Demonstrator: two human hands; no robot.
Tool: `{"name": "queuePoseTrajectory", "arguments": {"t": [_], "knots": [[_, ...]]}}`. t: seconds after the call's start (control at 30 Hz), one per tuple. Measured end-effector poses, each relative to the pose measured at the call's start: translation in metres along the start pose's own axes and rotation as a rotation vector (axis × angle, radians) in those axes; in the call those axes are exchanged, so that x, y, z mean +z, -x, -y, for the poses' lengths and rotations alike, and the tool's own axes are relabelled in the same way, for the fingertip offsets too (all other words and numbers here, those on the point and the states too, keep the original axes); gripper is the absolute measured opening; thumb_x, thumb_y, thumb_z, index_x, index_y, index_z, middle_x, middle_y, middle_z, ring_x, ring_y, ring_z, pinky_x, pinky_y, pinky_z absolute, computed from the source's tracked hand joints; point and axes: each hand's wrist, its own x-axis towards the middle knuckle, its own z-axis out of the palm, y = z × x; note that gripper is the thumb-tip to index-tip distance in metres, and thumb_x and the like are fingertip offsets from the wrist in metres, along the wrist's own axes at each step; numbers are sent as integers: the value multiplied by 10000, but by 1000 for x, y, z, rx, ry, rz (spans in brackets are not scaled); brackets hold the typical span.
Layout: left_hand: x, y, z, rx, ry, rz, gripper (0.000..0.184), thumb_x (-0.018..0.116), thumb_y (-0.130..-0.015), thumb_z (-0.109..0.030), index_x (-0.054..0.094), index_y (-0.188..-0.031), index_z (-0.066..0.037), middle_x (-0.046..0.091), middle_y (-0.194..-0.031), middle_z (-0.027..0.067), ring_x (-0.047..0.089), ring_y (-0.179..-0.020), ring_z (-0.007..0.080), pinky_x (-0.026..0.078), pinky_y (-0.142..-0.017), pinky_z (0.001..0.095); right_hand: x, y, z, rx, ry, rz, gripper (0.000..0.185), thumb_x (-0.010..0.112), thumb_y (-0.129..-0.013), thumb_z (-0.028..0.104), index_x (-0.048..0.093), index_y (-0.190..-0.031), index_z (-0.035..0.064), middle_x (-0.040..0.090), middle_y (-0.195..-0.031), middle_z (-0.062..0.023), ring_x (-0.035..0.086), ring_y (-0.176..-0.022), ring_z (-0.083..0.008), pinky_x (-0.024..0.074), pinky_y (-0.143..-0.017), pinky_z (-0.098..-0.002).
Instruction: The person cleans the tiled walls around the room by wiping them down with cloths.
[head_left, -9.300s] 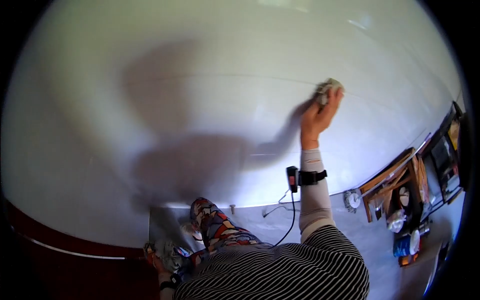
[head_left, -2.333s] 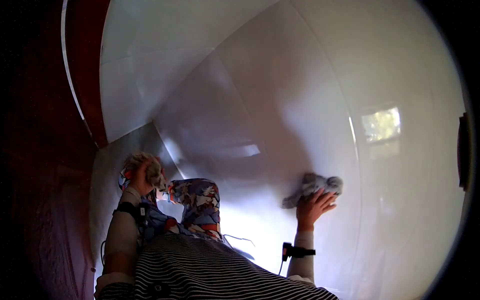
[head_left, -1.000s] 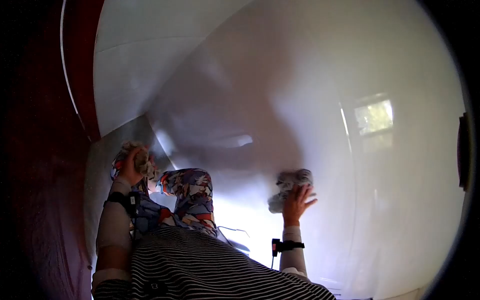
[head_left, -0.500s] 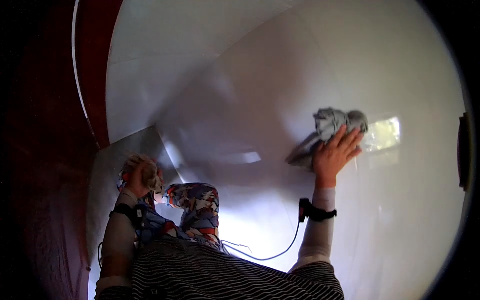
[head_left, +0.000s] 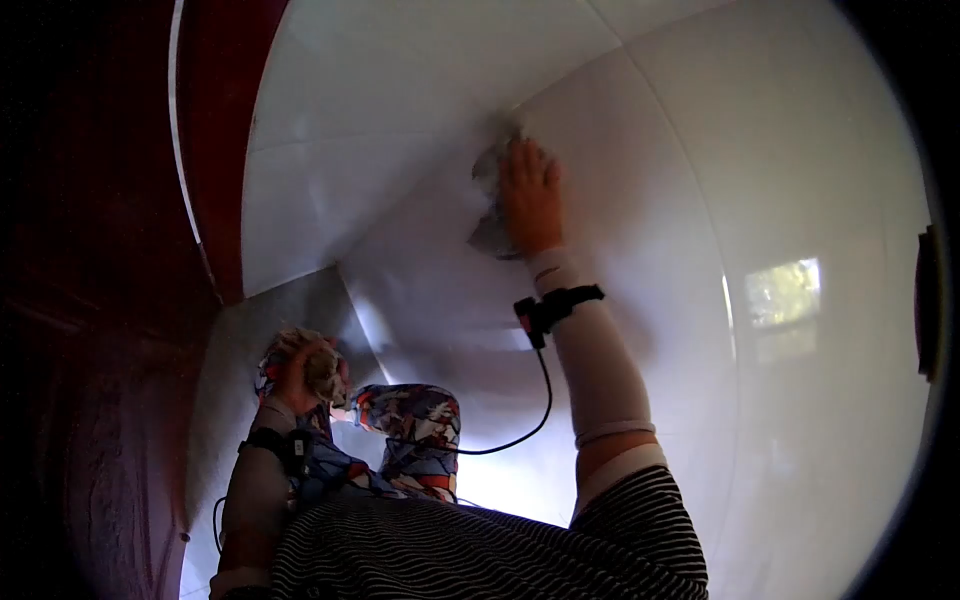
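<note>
My right hand [head_left: 533, 205] lies flat, fingers stretched upward, over a grey cloth [head_left: 493, 237] against the pale tiled wall [head_left: 650, 200], close to the corner seam. The cloth shows to the left of the hand and below it; the rest is covered by the palm. Low on the left, my left hand [head_left: 292, 385] is closed around a crumpled brownish cloth [head_left: 326, 374], held by my knee in patterned trousers [head_left: 415, 420]. Both wrists wear black straps, and a cable runs from the right strap [head_left: 560, 308].
A dark red door or panel [head_left: 120, 350] with a pale edge strip stands on the left. Grey floor [head_left: 300, 300] shows in the corner. The wall at right reflects a bright window [head_left: 785, 293], and a dark object [head_left: 927, 303] sits at the far right edge.
My right hand has swept the grey cloth up and to the left across the wall, toward the corner. My left hand still grips its cloth; the view has shifted slightly.
</note>
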Motion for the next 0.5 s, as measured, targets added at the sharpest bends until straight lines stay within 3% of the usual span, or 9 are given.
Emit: {"name": "queuePoseTrajectory", "arguments": {"t": [0.17, 0.27, 0.4, 0.47, 0.5], "knots": [[-9, -6, 1, 20, -43, 46, 346, 543, -945, -348, 535, -1191, -105, 606, -926, 149, 600, -841, 292, 493, -751, 487, 37, 69, 48, -150, -64, 34, 452, 536, -894, 199, 517, -1337, 112, 368, -1487, -98, 302, -1389, -296, 261, -1089, -535], [-6, -6, -1, 6, -10, -66, 368, 545, -943, -364, 538, -1207, -107, 603, -964, 134, 609, -867, 279, 500, -769, 485, 38, 113, 54, -192, -141, 106, 447, 535, -895, 194, 520, -1337, 128, 370, -1488, -82, 299, -1393, -279, 255, -1094, -539], [-14, -12, 2, 8, 4, 3, 369, 557, -937, -358, 555, -1208, -107, 595, -1022, 121, 618, -917, 275, 508, -806, 493, 27, 150, 20, -242, -215, 248, 443, 532, -889, 184, 527, -1328, 126, 351, -1502, -79, 281, -1406, -281, 228, -1099, -579], [-22, -14, 4, 6, 30, 6, 367, 565, -932, -353, 561, -1205, -108, 594, -1034, 120, 619, -927, 276, 510, -815, 496, -2, 129, -16, -96, -314, 148, 479, 557, -861, 187, 521, -1333, 118, 335, -1512, -75, 269, -1413, -286, 215, -1096, -606], [-27, -20, 7, -21, 63, 16, 364, 573, -927, -347, 566, -1203, -111, 594, -1045, 118, 617, -937, 277, 509, -820, 496, -13, 111, -40, -39, -171, 114, 501, 563, -851, 185, 512, -1345, 120, 326, -1517, -75, 267, -1414, -291, 219, -1094, -609]]}}
